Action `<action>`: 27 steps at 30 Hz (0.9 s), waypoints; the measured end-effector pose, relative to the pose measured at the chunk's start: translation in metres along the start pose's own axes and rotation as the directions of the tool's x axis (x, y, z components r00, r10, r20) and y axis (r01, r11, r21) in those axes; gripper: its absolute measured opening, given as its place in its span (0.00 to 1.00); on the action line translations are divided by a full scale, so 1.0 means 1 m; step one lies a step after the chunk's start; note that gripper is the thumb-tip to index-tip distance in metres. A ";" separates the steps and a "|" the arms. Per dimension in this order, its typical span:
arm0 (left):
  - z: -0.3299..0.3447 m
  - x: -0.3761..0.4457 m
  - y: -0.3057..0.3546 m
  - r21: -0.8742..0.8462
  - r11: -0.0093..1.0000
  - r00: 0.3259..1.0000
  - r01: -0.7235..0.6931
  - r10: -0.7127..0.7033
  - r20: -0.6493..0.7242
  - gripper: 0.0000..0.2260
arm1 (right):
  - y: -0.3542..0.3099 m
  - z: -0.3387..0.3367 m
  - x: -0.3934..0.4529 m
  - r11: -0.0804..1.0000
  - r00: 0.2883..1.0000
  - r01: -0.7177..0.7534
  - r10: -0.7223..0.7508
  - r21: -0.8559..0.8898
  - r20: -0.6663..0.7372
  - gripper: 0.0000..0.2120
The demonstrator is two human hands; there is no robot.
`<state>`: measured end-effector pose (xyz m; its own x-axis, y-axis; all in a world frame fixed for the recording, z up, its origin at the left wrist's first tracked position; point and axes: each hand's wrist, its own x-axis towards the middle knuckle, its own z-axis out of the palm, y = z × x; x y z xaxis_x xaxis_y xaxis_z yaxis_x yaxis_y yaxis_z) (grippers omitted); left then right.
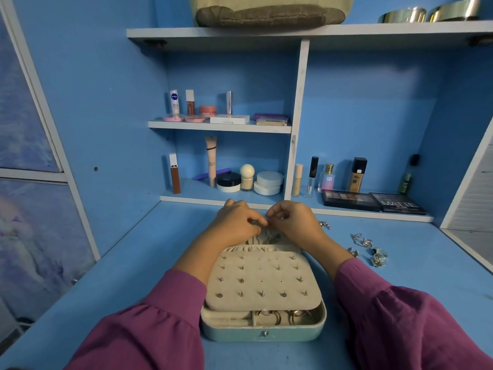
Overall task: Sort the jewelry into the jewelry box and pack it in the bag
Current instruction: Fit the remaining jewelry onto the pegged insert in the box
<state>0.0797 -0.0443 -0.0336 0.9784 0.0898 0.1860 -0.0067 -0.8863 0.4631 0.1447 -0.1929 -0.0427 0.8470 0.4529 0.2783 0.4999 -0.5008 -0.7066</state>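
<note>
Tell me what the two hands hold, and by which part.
Both hands pinch something small and thin between their fingers above the jewelry box; what it is cannot be told.

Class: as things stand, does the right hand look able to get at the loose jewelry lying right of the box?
Probably yes: the right hand is near the loose jewelry, with bare desk between.
</note>
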 end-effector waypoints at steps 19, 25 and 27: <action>0.000 -0.004 -0.001 0.336 0.937 0.995 -0.101 0.101 0.018 0.13 | -0.001 0.000 -0.004 0.875 0.989 0.144 -0.140 -0.462 0.044 0.11; -0.001 -0.007 0.001 0.313 0.943 0.993 -0.112 0.100 0.054 0.12 | -0.005 -0.008 -0.009 0.839 0.992 0.122 -0.083 -0.530 0.096 0.11; -0.003 -0.009 0.001 0.290 0.950 0.993 -0.117 0.106 0.054 0.12 | -0.006 -0.011 -0.012 0.840 0.992 0.113 -0.068 -0.530 0.104 0.12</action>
<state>0.0703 -0.0449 -0.0325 0.9819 -0.0295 0.1871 -0.0614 -0.9840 0.1671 0.1335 -0.2030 -0.0343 0.7879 0.5600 0.2561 0.6115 -0.7607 -0.2177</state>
